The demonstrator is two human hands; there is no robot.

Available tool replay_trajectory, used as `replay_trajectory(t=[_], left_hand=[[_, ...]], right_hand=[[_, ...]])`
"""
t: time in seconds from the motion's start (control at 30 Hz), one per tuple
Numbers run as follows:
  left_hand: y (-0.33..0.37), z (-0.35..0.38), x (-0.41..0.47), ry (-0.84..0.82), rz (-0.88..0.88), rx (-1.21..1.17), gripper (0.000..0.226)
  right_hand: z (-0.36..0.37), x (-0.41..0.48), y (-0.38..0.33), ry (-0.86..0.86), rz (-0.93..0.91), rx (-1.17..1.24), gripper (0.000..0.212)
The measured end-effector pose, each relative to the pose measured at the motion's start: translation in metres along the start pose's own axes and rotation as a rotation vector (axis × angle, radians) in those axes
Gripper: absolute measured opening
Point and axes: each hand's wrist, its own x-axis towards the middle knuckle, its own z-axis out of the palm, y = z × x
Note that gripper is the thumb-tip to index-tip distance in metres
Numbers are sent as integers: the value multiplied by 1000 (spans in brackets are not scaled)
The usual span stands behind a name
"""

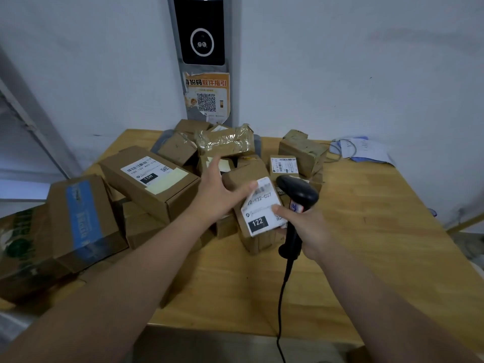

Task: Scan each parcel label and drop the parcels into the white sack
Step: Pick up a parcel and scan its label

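A small brown parcel (258,233) with a white label marked 122 sits tilted in the middle of the wooden table (366,231). My right hand (305,226) is closed around the black corded barcode scanner (297,195), and its thumb presses on the label's right edge. My left hand (221,191) reaches over from the left with fingers spread; its fingertips touch the label's top left corner. The white sack is not in view.
Many more cardboard parcels are heaped behind and to the left: a long box labelled 15H (150,180), a blue-striped box (83,218), a tape-wrapped parcel (225,141). Papers (364,150) lie at the far right corner. A wall terminal (203,30) hangs behind.
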Motion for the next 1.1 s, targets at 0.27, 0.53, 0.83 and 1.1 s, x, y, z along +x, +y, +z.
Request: replay_trajectory(t=[0.27,0.53,0.83,1.1], left_hand=[[-7,11,-5,-62,-99,-433,69],[-8,-2,12,-124,-113,-342,37],[-3,-3,41,48,-58,-216,57],[-11,-8,44,82,-46,-94,58]], right_hand=[[0,-6,11,-36,-2,58,27],[-8,1,11,-1,6,65,31],[-1,-22,-5,7,-135,-306,22],[0,-24,-8,65,-98,-328,26]])
